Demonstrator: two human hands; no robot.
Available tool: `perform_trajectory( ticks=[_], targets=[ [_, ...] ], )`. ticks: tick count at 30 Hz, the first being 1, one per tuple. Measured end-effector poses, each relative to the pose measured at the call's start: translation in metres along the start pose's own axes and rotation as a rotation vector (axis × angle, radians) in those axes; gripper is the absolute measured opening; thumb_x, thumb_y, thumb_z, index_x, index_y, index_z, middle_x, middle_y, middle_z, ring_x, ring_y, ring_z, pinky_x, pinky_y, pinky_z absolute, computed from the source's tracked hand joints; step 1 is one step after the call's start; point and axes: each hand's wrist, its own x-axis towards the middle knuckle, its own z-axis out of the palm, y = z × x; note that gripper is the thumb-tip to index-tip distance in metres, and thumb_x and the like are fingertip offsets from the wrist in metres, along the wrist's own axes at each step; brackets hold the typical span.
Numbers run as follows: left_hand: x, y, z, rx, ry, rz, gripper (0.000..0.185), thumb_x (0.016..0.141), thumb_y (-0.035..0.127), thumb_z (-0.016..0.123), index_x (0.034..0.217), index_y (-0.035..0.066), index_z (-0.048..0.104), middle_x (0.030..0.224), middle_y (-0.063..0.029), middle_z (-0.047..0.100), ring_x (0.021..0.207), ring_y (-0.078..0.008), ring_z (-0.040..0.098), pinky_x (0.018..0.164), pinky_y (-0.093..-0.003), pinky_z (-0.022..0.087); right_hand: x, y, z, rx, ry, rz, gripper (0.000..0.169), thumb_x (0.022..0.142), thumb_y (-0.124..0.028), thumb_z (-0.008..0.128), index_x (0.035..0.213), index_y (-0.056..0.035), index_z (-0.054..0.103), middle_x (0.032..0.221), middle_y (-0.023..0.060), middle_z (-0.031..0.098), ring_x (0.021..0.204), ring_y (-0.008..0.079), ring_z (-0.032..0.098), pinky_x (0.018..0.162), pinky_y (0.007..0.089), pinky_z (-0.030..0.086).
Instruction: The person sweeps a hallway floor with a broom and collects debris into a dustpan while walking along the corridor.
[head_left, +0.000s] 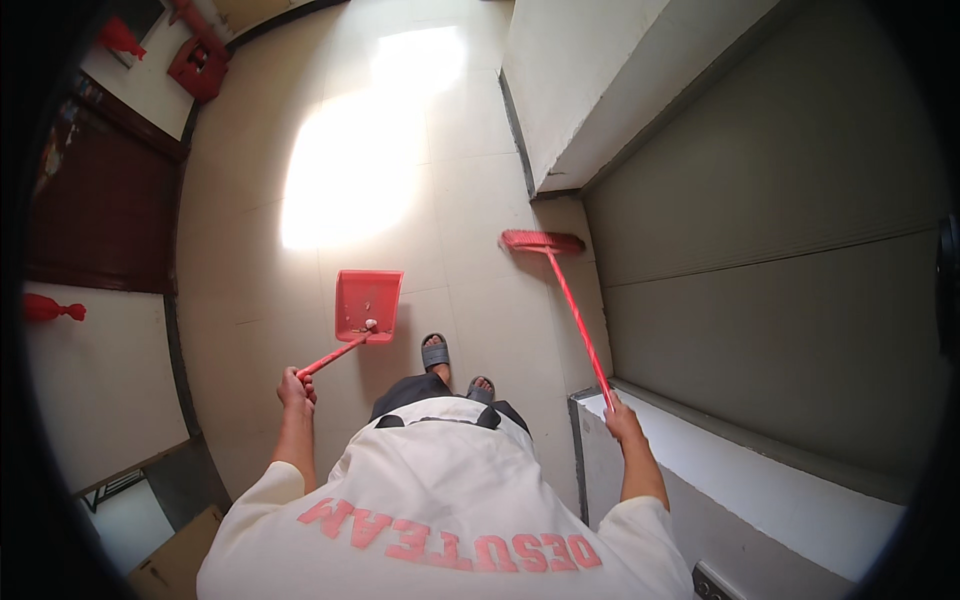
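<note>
My left hand (297, 388) is closed round the handle of a red long-handled dustpan (367, 292), whose pan is at the left in front of my feet. Bits of debris and a small whitish lump lie in the pan, near the handle's base. My right hand (621, 418) grips the red stick of a push broom (541, 241). Its bristled red head, slightly blurred, is at the right by the foot of a grey panel, apart from the dustpan.
A white wall corner (555, 171) juts out beyond the broom head. The large grey panel (750, 300) rises on the right, above a white ledge (720, 480). At the left is a dark red door (105, 195); a red box (198, 69) stands at the far left wall. Sunlight falls on the tiled floor (255, 300).
</note>
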Motion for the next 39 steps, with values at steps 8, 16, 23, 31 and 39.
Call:
perform_trajectory(
  ticks=[8, 16, 23, 31, 39],
  targets=[
    [0.013, 0.032, 0.037, -0.040, 0.005, 0.003, 0.020, 0.084, 0.028, 0.051, 0.069, 0.015, 0.054, 0.053, 0.0044, 0.052, 0.038, -0.0050, 0.043, 0.033, -0.0199, 0.033, 0.025, -0.079, -0.085, 0.351, -0.079, 0.094, 0.055, 0.090, -0.018, 0.056, 0.144, -0.0224, 0.045, 0.064, 0.0034, 0.052, 0.047, 0.0121, 0.046, 0.042, 0.0317, 0.041],
    [0.014, 0.025, 0.038, -0.084, 0.022, 0.063, 0.021, 0.085, 0.027, 0.051, 0.070, 0.013, 0.052, 0.055, 0.0027, 0.051, 0.039, -0.0068, 0.042, 0.034, -0.0214, 0.031, 0.040, -0.087, -0.132, 0.285, 0.004, 0.140, 0.056, 0.088, -0.020, 0.053, 0.143, -0.0128, 0.045, 0.072, 0.0090, 0.060, 0.052, 0.0166, 0.054, 0.049, 0.0349, 0.047],
    [0.001, 0.005, -0.005, -0.148, 0.068, 0.098, 0.021, 0.084, 0.026, 0.050, 0.069, 0.011, 0.051, 0.054, 0.0012, 0.050, 0.037, -0.0079, 0.040, 0.033, -0.0228, 0.030, 0.060, -0.107, -0.040, 0.524, -0.113, 0.053, 0.067, 0.090, -0.016, 0.052, 0.152, -0.0119, 0.026, 0.059, 0.0038, 0.050, 0.044, 0.0148, 0.049, 0.040, 0.0323, 0.044],
    [0.003, -0.046, -0.027, -0.212, 0.099, 0.042, 0.022, 0.084, 0.027, 0.050, 0.067, 0.013, 0.050, 0.052, 0.0022, 0.049, 0.036, -0.0081, 0.040, 0.033, -0.0240, 0.030, -0.055, -0.170, -0.064, 0.653, -0.306, 0.113, 0.065, 0.089, -0.015, 0.054, 0.150, -0.0183, 0.033, 0.062, -0.0009, 0.048, 0.044, 0.0090, 0.044, 0.039, 0.0259, 0.040],
    [-0.006, -0.061, -0.041, -0.228, 0.118, -0.008, 0.023, 0.084, 0.027, 0.050, 0.066, 0.013, 0.050, 0.051, 0.0020, 0.048, 0.037, -0.0083, 0.040, 0.033, -0.0236, 0.030, -0.103, -0.059, -0.029, 0.018, -0.070, -0.261, 0.064, 0.089, -0.022, 0.058, 0.148, -0.0163, 0.034, 0.096, 0.0209, 0.067, 0.071, 0.0312, 0.067, 0.065, 0.0392, 0.055]
  ],
)
